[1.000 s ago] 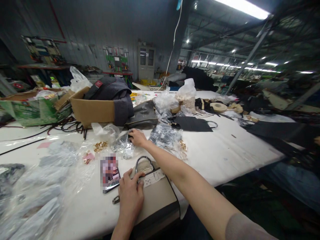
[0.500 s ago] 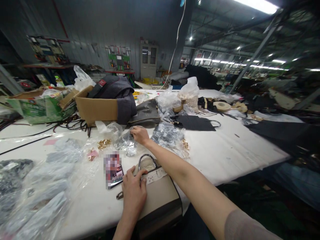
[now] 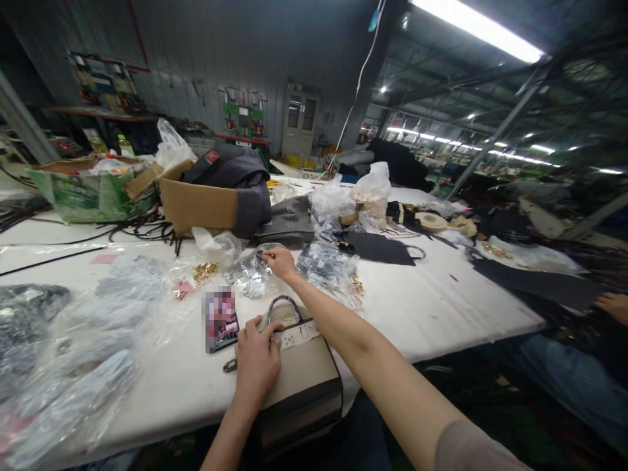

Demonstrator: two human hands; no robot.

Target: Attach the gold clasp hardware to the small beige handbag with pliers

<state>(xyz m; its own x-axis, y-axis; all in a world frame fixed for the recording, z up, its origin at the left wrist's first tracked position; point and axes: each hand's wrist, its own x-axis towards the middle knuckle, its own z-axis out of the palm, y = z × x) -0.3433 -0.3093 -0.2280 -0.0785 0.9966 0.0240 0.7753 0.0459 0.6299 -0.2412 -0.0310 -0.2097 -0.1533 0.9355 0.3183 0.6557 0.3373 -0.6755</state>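
Observation:
A beige and black handbag (image 3: 301, 376) lies at the table's front edge, its wrapped carrying handle (image 3: 284, 299) standing up at the far side. My left hand (image 3: 258, 356) is closed over the bag's upper left part, the fingers beside a pale strip with small holes (image 3: 299, 333). My right hand (image 3: 282, 263) reaches forward to a clear plastic bag of silvery pieces (image 3: 250, 276). Its fingers are pinched at the bag's edge; what lies between them is too small to make out. A metal clasp-like piece (image 3: 229, 366) sticks out left of my left hand.
A phone (image 3: 222, 320) lies left of the handbag. Gold hardware (image 3: 205, 271), more plastic bags (image 3: 326, 271) and a cardboard box (image 3: 199, 204) with dark fabric stand around. A black panel with a handle (image 3: 377, 248) lies beyond. At right, another person's hand (image 3: 615, 306) touches black material.
The view has tilted slightly upward. My right hand stays at the plastic bag, its fingers shifted a little. Another person's hand has come into view at the right. My left hand keeps its place.

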